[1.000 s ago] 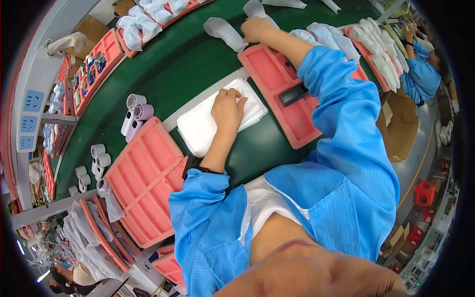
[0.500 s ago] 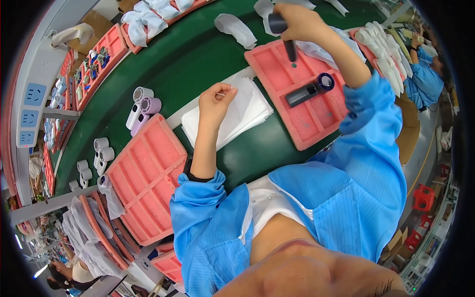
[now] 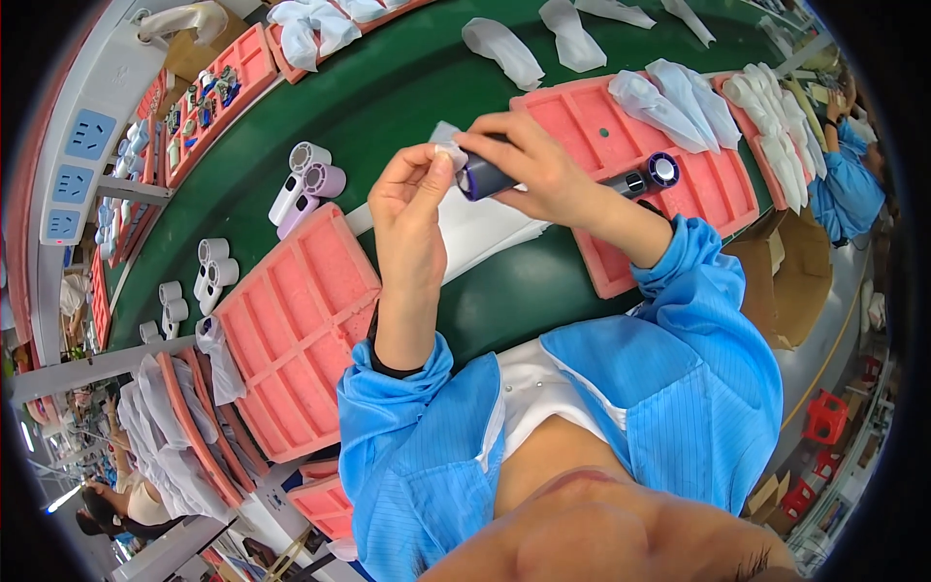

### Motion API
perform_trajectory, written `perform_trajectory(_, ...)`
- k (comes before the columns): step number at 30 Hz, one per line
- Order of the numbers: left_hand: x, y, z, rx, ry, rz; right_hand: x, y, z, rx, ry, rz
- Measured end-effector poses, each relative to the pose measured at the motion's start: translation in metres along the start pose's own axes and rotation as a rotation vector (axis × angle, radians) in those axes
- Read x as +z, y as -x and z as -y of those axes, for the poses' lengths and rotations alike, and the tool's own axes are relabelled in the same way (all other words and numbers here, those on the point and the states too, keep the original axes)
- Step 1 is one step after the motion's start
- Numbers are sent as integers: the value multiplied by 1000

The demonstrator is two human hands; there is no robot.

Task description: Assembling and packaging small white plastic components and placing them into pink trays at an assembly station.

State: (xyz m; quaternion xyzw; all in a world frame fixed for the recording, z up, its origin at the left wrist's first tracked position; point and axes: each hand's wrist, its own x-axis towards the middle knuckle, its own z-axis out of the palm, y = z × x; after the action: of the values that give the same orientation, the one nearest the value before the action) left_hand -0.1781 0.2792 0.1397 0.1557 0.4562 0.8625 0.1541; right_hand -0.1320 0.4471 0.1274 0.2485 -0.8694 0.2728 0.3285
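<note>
My right hand (image 3: 543,170) is wrapped round a dark handheld fan (image 3: 485,181), whose round purple-rimmed end faces left. At that end my left hand (image 3: 407,209) pinches a thin translucent plastic bag (image 3: 445,135) between thumb and forefinger; the bag touches the fan's end. Below both hands lies a stack of white sheets or bags (image 3: 475,241), partly covered by them. To the right, a second dark handheld fan (image 3: 662,171) lies in a pink compartment tray (image 3: 606,260), partly behind my right wrist.
An empty-looking pink tray (image 3: 291,330) lies at left on the green work surface (image 3: 388,107). Several white and purple fans (image 3: 315,184) stand beyond it. Bagged items (image 3: 669,107) rest on the right tray. A cardboard box (image 3: 781,276) stands further right, near a person in blue (image 3: 849,175).
My right hand has brought the dark fan from the far right tray leftward and nearer, to my left hand. My left hand has risen, with the bag now at the fan's end.
</note>
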Motion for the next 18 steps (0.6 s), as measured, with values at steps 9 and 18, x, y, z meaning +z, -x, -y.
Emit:
perform_trajectory(9,19,19,25,707,-1041,12,3,-17,-9,77,32,-128)
perform_trajectory(18,14,2,9,606,-990,71,-10,-9,16,473,-451,-117)
